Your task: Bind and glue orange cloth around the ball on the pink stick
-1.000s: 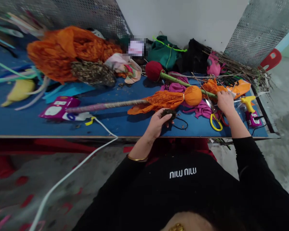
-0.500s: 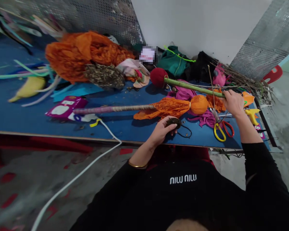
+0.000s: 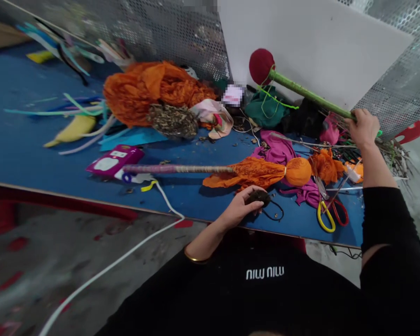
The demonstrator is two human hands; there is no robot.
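My right hand (image 3: 363, 127) is closed round the lower end of a green-wrapped stick (image 3: 311, 96), raised at a slant above the back right of the table. A dark red cloth-covered ball (image 3: 262, 66) tops its far end, tied with string. Near the front edge, my left hand (image 3: 243, 205) has its fingers around a small dark, mossy-looking lump (image 3: 259, 197); a thin black loop lies beside it. Just behind that hand lies another wrapped stick (image 3: 182, 169), its ball covered in orange cloth (image 3: 298, 171).
Scissors (image 3: 329, 215) with yellow and red handles lie at the front right. Magenta cloth (image 3: 276, 147), green cloth (image 3: 266, 109) and a bundle of twigs (image 3: 399, 154) crowd the back. Leftward are orange cloth (image 3: 136, 91), a purple packet (image 3: 115, 161) and a yellow banana-shaped object (image 3: 72, 129).
My right hand has lifted the green stick with its red ball up and back, off the clutter. My left hand keeps hold of the dark lump. The view has shifted.
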